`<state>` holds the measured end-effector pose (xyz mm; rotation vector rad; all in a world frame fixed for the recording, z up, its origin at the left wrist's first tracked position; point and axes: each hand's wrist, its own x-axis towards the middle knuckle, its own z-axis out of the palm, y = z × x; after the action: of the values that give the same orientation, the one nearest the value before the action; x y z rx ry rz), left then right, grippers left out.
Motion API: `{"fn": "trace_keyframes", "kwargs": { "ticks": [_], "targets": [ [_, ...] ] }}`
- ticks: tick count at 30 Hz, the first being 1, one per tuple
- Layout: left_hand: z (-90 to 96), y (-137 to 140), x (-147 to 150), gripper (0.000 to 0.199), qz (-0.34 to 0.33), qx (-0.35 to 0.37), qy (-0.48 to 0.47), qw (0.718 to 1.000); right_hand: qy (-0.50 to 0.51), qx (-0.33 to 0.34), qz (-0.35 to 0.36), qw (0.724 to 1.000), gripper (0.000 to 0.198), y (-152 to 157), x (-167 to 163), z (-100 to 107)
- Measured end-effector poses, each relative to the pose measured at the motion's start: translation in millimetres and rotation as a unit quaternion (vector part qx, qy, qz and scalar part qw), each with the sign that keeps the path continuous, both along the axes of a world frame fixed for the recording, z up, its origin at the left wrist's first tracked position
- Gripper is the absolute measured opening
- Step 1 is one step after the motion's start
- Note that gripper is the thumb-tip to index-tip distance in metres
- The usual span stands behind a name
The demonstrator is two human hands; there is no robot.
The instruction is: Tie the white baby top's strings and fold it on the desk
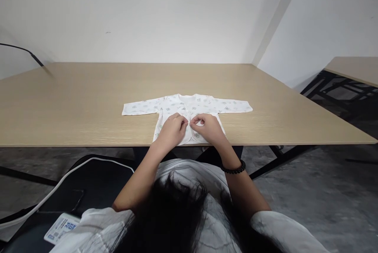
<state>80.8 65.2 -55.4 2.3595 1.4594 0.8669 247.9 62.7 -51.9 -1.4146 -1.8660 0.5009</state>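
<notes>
A small white baby shirt (180, 105) with a printed pattern lies flat on the table, its sleeves spread to both sides and its neckline toward the wall. The lower hem reaches the table's near edge. My left hand (174, 127) is closed in a pinch at the left front edge of the shirt, by the middle opening. Facing it, my right hand (206, 126) pinches the right front edge, its thumb and forefinger pressed together. The fingertips of both hands nearly meet. Whatever fastening lies between them is too small to make out.
The wooden table (88, 87) runs back to a white wall. A black cable (32, 55) crosses its far left corner. Below left is a black chair (97, 190) with a white cord and a card (62, 227). Another table (354, 68) stands at right.
</notes>
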Motion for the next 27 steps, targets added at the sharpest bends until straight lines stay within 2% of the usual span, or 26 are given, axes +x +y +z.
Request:
{"fn": "trace_keyframes", "kwargs": {
  "ticks": [5, 12, 19, 24, 27],
  "targets": [
    [2.2, -5, 1, 0.019, 0.005, -0.004, -0.022, 1.0, -0.01, 0.001, 0.004, 1.0, 0.004, 3, 0, -1],
    [2.2, -4, 0, 0.019, 0.009, -0.009, -0.03, 0.999, 0.033, -0.009, 0.041, 0.999, 0.004, 1, 2, 0],
    [3.9, -5, 0, 0.017, 0.031, -0.014, -0.023, 0.999, 0.012, -0.024, 0.017, 0.999, 0.011, -1, -1, 3],
    [5.4, -7, 0, 0.017, 0.036, -0.016, -0.035, 0.999, 0.02, -0.081, -0.012, 0.996, 0.01, -2, -4, 8],
    [6.5, -8, 1, 0.018, 0.038, -0.014, -0.044, 0.998, 0.027, -0.087, -0.026, 0.995, 0.009, -2, -5, 9]
  ]
}}
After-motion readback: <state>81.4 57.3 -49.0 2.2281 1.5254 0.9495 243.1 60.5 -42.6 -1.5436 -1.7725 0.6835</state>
